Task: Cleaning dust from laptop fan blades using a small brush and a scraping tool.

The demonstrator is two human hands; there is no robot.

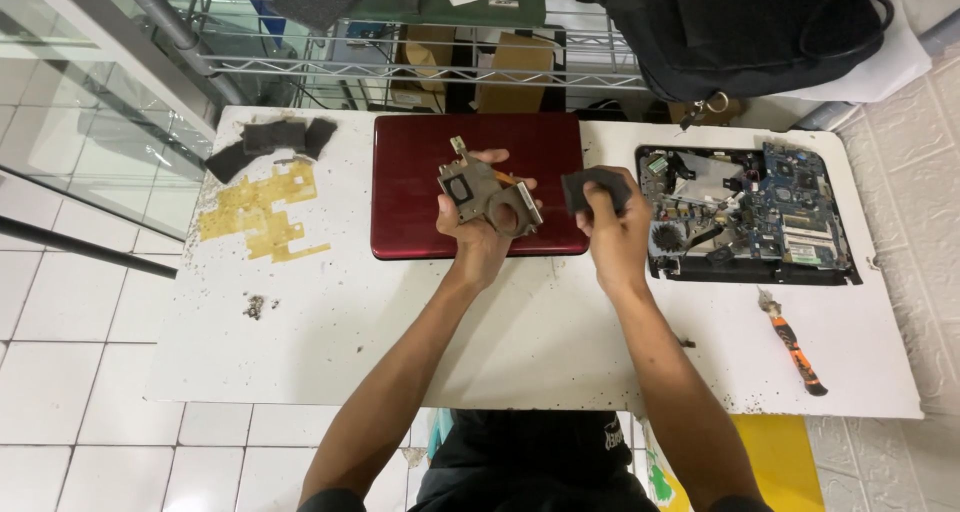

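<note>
Hands over a white table, each holding a part.
Left hand grips a metal heatsink-fan assembly; right hand pinches a dark fan piece. Behind: red laptop cover, opened laptop base.

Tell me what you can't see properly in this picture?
Head view:
- Dark piece in right hand: fingers cover most.
- Metal cooling part: underside hidden by left hand.
- Red laptop: middle blocked by hands.
- Open laptop base: parts too small.
- Black bag: cut off at the top.
</note>
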